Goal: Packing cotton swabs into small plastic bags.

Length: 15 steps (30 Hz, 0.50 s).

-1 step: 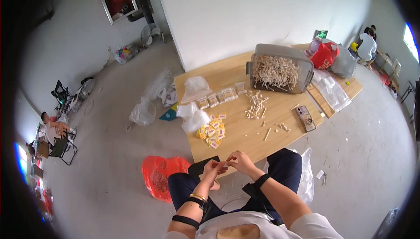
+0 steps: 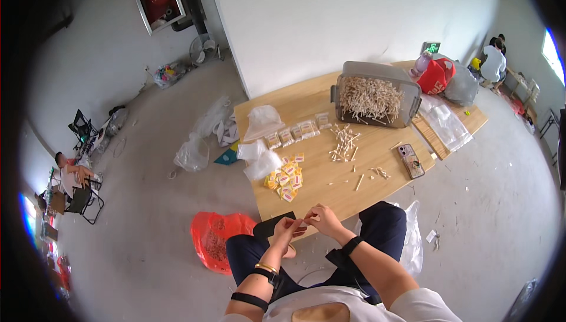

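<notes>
Left hand (image 2: 286, 228) and right hand (image 2: 322, 220) meet at the near edge of a smooth wooden table (image 2: 321, 186).
Their fingertips sit narrow and close (whether they pinch something, I cannot tell); on it, beyond them, lie flat yellow-and-white packets (image 2: 287, 180), thin loose cotton swabs (image 2: 341, 152) and a rectangular smoky plastic tub (image 2: 377, 69) heaped with more.

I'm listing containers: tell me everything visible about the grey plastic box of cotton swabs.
The translucent grey, plastic-looking rectangular box has rounded corners and a dark fitting at each end. It sits open on the pale wooden table, near the white wall, heaped with pale cotton swabs. Whether it is tilted is unclear.
</notes>
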Each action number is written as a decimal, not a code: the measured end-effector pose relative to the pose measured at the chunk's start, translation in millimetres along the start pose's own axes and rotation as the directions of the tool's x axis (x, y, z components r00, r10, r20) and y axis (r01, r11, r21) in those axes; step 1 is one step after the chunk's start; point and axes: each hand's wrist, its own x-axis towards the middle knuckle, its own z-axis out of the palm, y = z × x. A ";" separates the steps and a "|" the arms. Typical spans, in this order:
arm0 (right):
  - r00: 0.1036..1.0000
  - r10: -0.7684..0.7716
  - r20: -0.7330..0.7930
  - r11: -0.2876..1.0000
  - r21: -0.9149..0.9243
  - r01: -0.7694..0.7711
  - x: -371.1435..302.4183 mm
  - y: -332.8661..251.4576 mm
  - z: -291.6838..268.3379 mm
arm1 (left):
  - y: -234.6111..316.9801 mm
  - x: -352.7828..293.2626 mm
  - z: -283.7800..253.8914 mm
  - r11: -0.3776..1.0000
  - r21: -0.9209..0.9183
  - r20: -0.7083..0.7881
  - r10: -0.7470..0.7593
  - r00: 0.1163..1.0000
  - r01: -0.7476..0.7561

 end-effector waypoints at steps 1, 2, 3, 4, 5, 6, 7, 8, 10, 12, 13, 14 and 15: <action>1.000 -0.006 -0.010 1.000 -0.005 0.006 0.6 -2.3 -2.0 | -0.5 -1.8 1.8 1.000 0.003 0.008 0.009 1.000 -0.009; 1.000 -0.010 0.022 1.000 0.028 0.010 0.8 -4.1 -3.9 | -1.8 -4.1 3.3 0.997 0.054 0.006 0.045 0.999 -0.046; 0.998 -0.015 0.055 0.998 0.062 0.011 1.6 -5.4 -5.8 | -3.4 -6.1 4.5 0.991 0.105 0.004 0.081 0.997 -0.081; 0.998 -0.023 0.053 0.998 0.062 0.019 4.0 -13.2 -7.2 | -3.0 -11.6 3.2 0.956 0.249 0.041 0.152 0.988 -0.157; 0.995 0.026 0.096 0.986 0.159 -0.041 5.7 -20.7 -8.7 | -8.5 -12.8 0.0 0.954 0.251 0.038 0.159 0.987 -0.163; 0.987 0.070 0.145 0.962 0.252 -0.106 7.6 -27.9 -10.2 | -15.0 -13.9 -3.5 0.917 0.359 0.071 0.160 0.985 -0.175; 0.988 0.068 0.137 0.963 0.251 -0.101 9.8 -29.2 -15.2 | -10.2 -14.2 0.7 0.866 0.461 0.115 0.155 0.981 -0.191; 0.988 0.085 0.127 0.958 0.263 -0.116 11.8 -30.0 -20.4 | -5.3 -16.6 1.8 0.835 0.539 0.098 0.067 0.993 -0.109; 0.988 0.098 0.115 0.952 0.279 -0.127 16.6 -30.0 -28.3 | 1.1 -23.1 7.7 0.829 0.545 0.114 0.080 0.990 -0.129; 0.978 0.198 0.069 0.934 0.289 -0.210 21.5 -27.5 -34.1 | 7.7 -22.4 10.8 0.822 0.552 0.126 0.088 0.988 -0.144; 0.978 0.197 0.071 0.932 0.294 -0.210 23.5 -27.4 -35.1 | 10.3 -20.8 10.2 0.831 0.537 0.121 0.095 0.988 -0.146; 0.975 0.217 0.050 0.919 0.327 -0.221 25.7 -27.0 -35.9 | 12.2 -19.8 9.6 0.839 0.523 0.117 0.102 0.988 -0.149; 0.971 0.238 0.030 0.904 0.359 -0.233 26.6 -26.5 -36.3 | 13.5 -19.1 9.2 0.837 0.528 0.114 0.098 0.989 -0.144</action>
